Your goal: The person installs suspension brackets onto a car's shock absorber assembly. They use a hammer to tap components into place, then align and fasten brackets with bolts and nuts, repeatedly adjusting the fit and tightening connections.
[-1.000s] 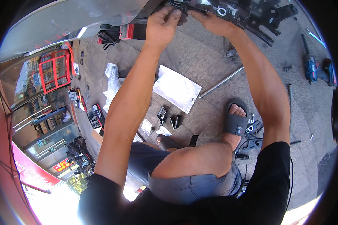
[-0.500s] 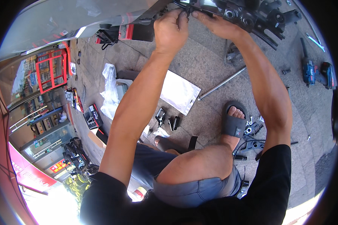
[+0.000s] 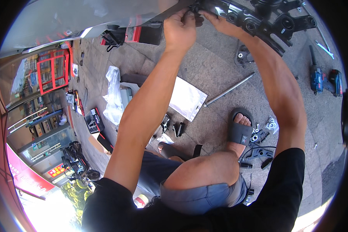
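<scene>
At the top of the head view, my left hand (image 3: 180, 31) is closed in a pinch by a small dark part on the underside of a grey body panel (image 3: 85, 19). What its fingertips hold is too dark to make out. Close on its right, my right hand (image 3: 225, 27) lies against a black metal bracket assembly (image 3: 251, 26) with round bushings. One digit stretches toward the left fingertips, while the other fingers curl out of sight behind the bracket.
On the paving lie a white plastic bag (image 3: 188, 96), a metal rod (image 3: 230, 89), bubble wrap (image 3: 113, 92) and a blue cordless impact wrench (image 3: 317, 77). Loose black metal parts (image 3: 259, 152) and a bag of washers (image 3: 272, 123) are beside my sandalled foot (image 3: 241, 125). A red-and-black toolbox (image 3: 133, 34) stands under the panel.
Both hands have shifted slightly right in the view but stay at the same spot under the panel. More of the bracket assembly shows, and the washer bag has come out from behind my right arm.
</scene>
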Tool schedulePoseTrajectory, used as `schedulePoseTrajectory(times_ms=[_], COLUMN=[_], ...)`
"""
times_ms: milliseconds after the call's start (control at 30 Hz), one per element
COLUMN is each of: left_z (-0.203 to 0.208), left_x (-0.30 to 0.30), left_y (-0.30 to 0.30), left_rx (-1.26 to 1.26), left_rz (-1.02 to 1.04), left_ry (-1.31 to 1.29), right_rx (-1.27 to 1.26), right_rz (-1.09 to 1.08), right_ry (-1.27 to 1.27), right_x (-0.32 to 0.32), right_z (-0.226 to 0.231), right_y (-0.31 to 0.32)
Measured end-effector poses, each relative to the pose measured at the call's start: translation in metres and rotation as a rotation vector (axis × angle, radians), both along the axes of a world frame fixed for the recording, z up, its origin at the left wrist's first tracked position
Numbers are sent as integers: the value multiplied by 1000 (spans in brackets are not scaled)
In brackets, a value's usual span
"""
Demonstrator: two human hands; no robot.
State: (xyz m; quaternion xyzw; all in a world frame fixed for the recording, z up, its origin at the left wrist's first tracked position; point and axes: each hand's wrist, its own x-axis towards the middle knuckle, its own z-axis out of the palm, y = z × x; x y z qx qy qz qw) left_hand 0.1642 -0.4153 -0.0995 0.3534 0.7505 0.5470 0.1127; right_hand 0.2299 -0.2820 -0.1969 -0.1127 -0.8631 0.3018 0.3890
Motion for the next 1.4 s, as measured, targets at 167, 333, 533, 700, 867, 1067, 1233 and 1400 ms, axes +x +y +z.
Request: schedulePoseTrajectory(times_ms=[167, 333, 533, 700, 867, 1067, 1233, 1400], left_z=[7, -3, -15, -2, -5, -11, -6, -18], left_x=[-2, -4, -10, -11, -7, -9, -12, -9], left_y=[8, 14, 21, 18, 19, 21, 14, 0], left_rx=[266, 92, 55, -178, -112, 108, 226, 438], left_rz=[-28, 188, 327, 329, 389, 331, 102, -117], left_ry=[-813, -539, -108, -375, -224, -416, -612, -837], right_rx=[221, 246, 203, 201, 339, 335, 326, 266], right_rz=[8, 21, 49, 86, 86, 212, 196, 195], right_ry=[38, 52, 28, 135, 93, 36, 19, 17], right_x=[18, 27, 31, 37, 26, 11, 18, 28], right_z=[16, 38, 55, 57, 47, 36, 33, 36], right_y=[10, 2, -7, -3, 5, 21, 30, 29])
